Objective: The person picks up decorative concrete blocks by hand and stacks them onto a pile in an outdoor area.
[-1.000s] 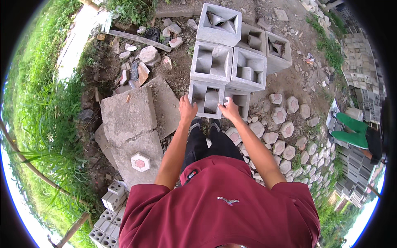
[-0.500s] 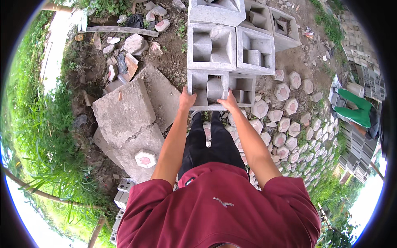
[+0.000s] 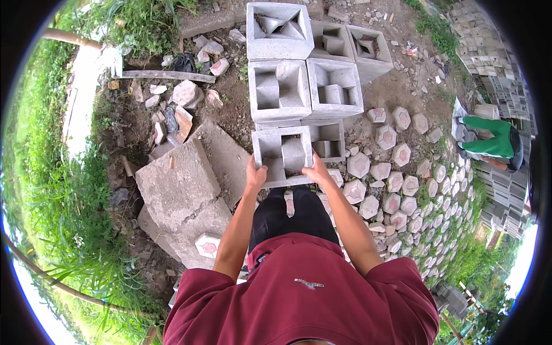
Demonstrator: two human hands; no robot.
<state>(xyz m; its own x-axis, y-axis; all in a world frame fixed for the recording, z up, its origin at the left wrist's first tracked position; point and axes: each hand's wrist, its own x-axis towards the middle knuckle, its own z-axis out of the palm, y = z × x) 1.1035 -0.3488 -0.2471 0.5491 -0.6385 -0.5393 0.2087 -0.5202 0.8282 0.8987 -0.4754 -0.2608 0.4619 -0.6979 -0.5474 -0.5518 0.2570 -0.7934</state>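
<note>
Between my two hands is a grey concrete block, square-framed with angular hollows inside, held in front of my legs. My left hand grips its near left edge, thumb inside the rim. At its near right edge my right hand has hold in the same way. Just beyond stand more such blocks: a lower one to the right, a left one and a right one further off, and a taller-standing one behind them. The undersides of my fingers are hidden by the held block.
A large broken concrete slab lies to my left, with a hexagonal paver on it. Rubble is scattered beyond. Many hexagonal pavers cover the ground at right. A person in green bends at far right, near stacked blocks.
The block in my hands has come up and toward me, parting from the blocks beside and behind it. My view has tilted, so the stack sits lower in the picture.
</note>
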